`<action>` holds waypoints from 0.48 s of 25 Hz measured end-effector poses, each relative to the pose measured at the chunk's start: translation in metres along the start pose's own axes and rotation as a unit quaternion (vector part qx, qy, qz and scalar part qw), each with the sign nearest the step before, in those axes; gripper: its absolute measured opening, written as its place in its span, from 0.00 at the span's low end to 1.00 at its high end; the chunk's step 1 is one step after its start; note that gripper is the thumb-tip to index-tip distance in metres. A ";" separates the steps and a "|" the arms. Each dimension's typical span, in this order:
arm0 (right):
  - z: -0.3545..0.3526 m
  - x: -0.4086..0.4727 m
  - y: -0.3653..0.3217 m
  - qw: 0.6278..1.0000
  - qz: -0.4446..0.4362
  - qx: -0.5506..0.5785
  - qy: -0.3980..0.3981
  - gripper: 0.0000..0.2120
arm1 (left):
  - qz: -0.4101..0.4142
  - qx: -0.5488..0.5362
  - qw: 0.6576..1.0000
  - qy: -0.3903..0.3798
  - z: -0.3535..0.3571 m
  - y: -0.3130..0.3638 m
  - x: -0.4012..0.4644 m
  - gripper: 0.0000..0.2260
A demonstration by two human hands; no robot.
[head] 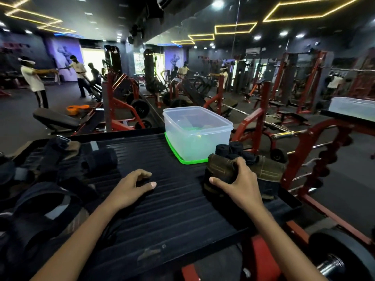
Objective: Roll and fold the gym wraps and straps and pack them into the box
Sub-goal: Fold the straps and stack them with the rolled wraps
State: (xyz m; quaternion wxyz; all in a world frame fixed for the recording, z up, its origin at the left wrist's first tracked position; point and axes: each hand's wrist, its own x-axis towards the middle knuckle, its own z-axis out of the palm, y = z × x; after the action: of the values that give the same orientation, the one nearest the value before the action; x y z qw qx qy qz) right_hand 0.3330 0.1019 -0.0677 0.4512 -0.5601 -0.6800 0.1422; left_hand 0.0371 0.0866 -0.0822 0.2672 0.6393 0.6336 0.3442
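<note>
A clear plastic box (197,132) stands on its green lid (183,160) at the far side of a black ribbed platform (162,209). My right hand (237,179) is closed over a folded brown strap (222,169) at the platform's right edge. Behind it stand rolled black wraps (229,150), and a second brown strap (267,169) lies to the right. My left hand (132,184) rests on the platform with curled fingers and holds nothing. Loose black wraps and straps (50,179) are piled on the left, including one rolled wrap (101,159).
Red weight racks (314,159) and a plate-loaded bar (334,258) stand close on the right. A second clear box (353,108) sits on a ledge at the far right. Benches, machines and several people fill the gym floor beyond the platform.
</note>
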 end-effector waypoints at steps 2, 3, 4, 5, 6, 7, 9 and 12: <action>0.000 -0.002 -0.001 0.999 0.007 -0.030 0.026 0.25 | 0.006 0.001 1.000 -0.003 0.000 0.000 -0.001 0.14; 0.000 -0.003 -0.001 0.998 0.003 -0.039 0.041 0.25 | 0.007 0.005 1.000 -0.006 0.001 0.000 -0.001 0.15; -0.001 -0.003 -0.002 0.998 -0.003 -0.043 0.051 0.26 | 0.008 0.009 1.000 -0.006 0.000 -0.001 -0.001 0.15; -0.002 -0.003 -0.004 0.997 -0.005 -0.044 0.056 0.27 | 0.010 0.013 1.000 -0.005 0.000 -0.002 0.000 0.15; -0.002 -0.003 -0.005 0.997 -0.004 -0.046 0.057 0.28 | 0.014 0.019 1.000 -0.005 -0.001 -0.003 0.000 0.15; -0.003 -0.003 -0.005 0.997 -0.001 -0.052 0.054 0.29 | 0.020 0.032 0.999 -0.006 -0.002 -0.003 0.001 0.16; -0.004 -0.004 -0.007 0.996 -0.002 -0.067 0.051 0.29 | 0.035 0.066 0.997 -0.007 -0.001 -0.004 0.000 0.16; -0.009 -0.004 -0.007 0.993 -0.016 -0.097 0.071 0.29 | 0.049 0.090 0.995 -0.007 -0.001 -0.004 0.002 0.16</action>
State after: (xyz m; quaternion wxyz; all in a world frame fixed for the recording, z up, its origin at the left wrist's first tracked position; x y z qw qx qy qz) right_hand 0.3353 0.0935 -0.0595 0.4444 -0.5988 -0.6657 0.0278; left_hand 0.0341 0.0884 -0.0848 0.1960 0.6934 0.6281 0.2935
